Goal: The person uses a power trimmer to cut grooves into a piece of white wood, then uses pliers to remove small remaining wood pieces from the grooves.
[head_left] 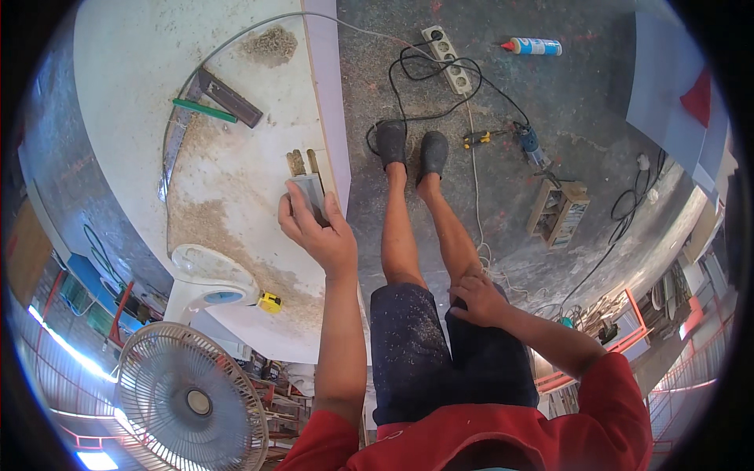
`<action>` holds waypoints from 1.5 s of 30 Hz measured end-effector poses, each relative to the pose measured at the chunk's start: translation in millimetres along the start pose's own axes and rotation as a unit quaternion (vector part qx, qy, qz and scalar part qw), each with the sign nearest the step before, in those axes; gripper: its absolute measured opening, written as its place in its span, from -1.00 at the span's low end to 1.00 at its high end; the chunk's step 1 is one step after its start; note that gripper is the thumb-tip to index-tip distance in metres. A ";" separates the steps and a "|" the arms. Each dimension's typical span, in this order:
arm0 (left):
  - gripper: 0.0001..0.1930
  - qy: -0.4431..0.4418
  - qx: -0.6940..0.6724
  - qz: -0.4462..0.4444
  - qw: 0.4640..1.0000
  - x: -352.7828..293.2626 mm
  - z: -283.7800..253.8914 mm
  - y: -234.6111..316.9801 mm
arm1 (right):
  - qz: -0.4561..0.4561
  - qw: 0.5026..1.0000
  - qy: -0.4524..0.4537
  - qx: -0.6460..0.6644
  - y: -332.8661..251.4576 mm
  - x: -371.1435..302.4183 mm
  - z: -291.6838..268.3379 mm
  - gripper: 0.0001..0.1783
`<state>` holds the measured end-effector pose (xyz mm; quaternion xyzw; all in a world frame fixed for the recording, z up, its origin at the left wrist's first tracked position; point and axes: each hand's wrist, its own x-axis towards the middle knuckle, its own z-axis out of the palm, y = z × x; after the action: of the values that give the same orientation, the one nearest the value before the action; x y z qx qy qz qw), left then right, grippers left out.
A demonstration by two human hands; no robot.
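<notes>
My left hand (322, 235) is closed around a flat grey rectangular piece (311, 190) on the white board, thumb on one side and fingers on the other. Its exact kind is hard to make out. Just past its far end, two narrow brownish strips or slots (296, 163) show in the board's surface, close to the edge. My right hand (477, 299) lies on my right knee, fingers loosely spread, with nothing visible in it. Farther off on the board are a try square (228, 97) with a dark stock and a green pencil-like stick (204, 111).
Sawdust (208, 228) covers parts of the board. A yellow tape measure (270, 302) sits by a standing fan (196, 400) at left. On the floor lie a power strip (449, 64), tangled cables, a glue bottle (534, 46), a blue power tool (532, 147) and a small wooden box (559, 212).
</notes>
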<state>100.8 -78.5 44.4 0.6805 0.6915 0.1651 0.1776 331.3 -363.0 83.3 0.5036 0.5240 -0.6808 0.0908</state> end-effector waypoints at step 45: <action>-0.36 0.049 0.034 0.044 0.997 26.7 17.7 1.9 | 0.181 0.982 0.025 -0.056 25.1 35.0 33.2 -0.32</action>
<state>110.6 -52.0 29.2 0.7067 0.6743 0.1823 0.1129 311.3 -386.5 38.5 0.6013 0.4634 -0.6100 0.2272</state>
